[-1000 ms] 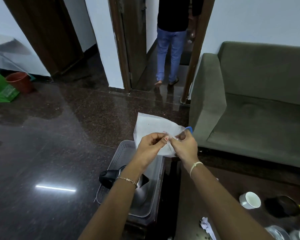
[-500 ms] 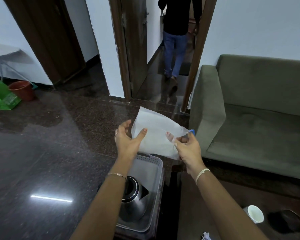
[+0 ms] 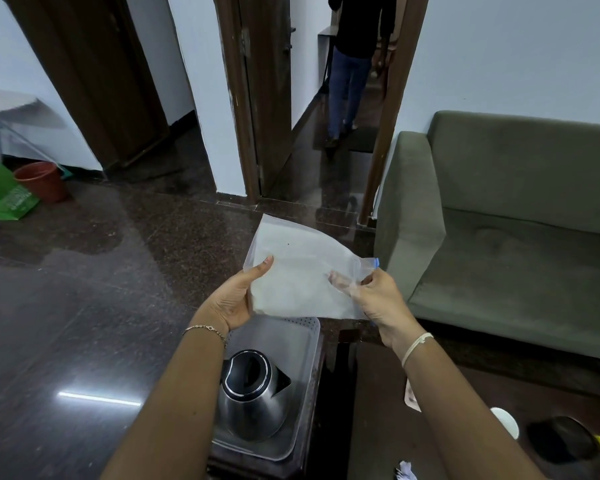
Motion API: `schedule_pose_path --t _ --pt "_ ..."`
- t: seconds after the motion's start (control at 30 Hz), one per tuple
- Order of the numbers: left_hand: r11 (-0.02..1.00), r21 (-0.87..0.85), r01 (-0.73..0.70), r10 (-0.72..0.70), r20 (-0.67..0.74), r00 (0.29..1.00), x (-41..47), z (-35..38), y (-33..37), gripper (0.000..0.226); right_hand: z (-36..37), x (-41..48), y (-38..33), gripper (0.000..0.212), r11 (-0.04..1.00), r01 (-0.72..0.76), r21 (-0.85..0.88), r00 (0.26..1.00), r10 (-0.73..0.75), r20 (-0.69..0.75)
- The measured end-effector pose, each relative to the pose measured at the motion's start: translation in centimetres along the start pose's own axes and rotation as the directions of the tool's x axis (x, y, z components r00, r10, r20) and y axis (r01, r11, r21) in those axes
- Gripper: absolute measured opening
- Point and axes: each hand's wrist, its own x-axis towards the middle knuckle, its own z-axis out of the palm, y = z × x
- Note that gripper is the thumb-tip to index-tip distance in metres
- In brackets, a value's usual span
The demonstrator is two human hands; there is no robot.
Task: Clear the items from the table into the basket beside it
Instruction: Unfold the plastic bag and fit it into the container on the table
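Grip of left hand [image 3: 233, 301] and right hand [image 3: 378, 301] on frosted bag [image 3: 298, 271], blue-tipped corner

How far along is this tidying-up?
Done: the kettle already sits in the basket. In hand: the left hand and right hand hold a plastic bag up near the basket. Left: a white cup, a dark object and crumpled paper lie on the table. Probably under halfway.
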Motion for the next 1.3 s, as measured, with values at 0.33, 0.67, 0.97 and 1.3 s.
schedule_pose_path --t 0.33,0.67,0.97,1.3 --pt "0.993 -0.101 0.060 -0.054 0.057 0.997 -0.6 0.5 -1.8 0.054 -1.6 0.1 2.0 0.023 0.991 0.063 -0.115 0.978 -0.085 -0.193" --pt "0.989 -0.144 0.030 -0.024 0.040 0.999 -0.5 1.3 -3.6 0.055 -2.4 -0.3 2.7 0.038 0.967 -0.009 0.255 0.996 -0.016 0.093" --pt "0.989 -0.148 0.018 -0.023 -0.028 0.999 0.4 2.9 -4.5 0.053 -3.4 0.2 3.7 0.044 0.924 -0.138 0.356 0.979 0.071 0.193" --pt "0.997 -0.004 0.074 -0.073 -0.261 0.962 1.1 1.0 -4.7 0.048 -6.0 1.5 4.8 0.016 0.984 -0.130 0.124 0.991 0.131 -0.001"
